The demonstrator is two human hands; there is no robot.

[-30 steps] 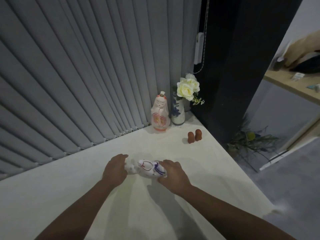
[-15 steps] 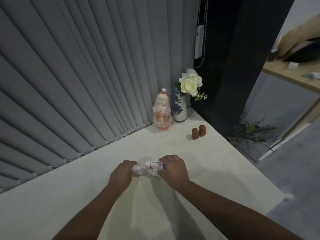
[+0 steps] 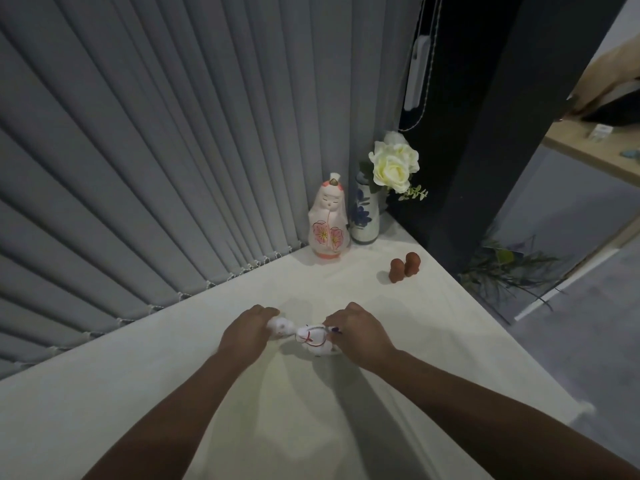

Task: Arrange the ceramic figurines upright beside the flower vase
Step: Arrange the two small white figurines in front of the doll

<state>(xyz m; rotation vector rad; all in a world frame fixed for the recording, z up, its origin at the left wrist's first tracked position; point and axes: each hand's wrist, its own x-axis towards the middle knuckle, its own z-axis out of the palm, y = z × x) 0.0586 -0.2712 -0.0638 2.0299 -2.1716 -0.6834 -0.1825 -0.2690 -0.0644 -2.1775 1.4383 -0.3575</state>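
Note:
On the white table (image 3: 398, 341), a blue-and-white flower vase (image 3: 364, 216) with pale roses stands in the far corner. A pink doll figurine (image 3: 328, 218) stands upright just left of it. Two small brown figurines (image 3: 404, 267) stand upright in front of the vase, near the right edge. Mid-table, my right hand (image 3: 360, 332) grips a white figurine with red and purple lines (image 3: 313, 339), which rests on the table. My left hand (image 3: 247, 332) holds a smaller white figurine (image 3: 280, 326), touching the larger one. Fingers hide much of both.
Grey vertical blinds (image 3: 173, 150) close off the back and left of the table. A dark pillar (image 3: 485, 133) rises behind the vase. The table's right edge drops to a grey floor with a green plant (image 3: 509, 271) below. A wooden shelf (image 3: 595, 147) is at far right.
The larger white figurine has turned from lying on its side toward upright under my right hand. Both hands have drawn closer together, and the view has shifted slightly.

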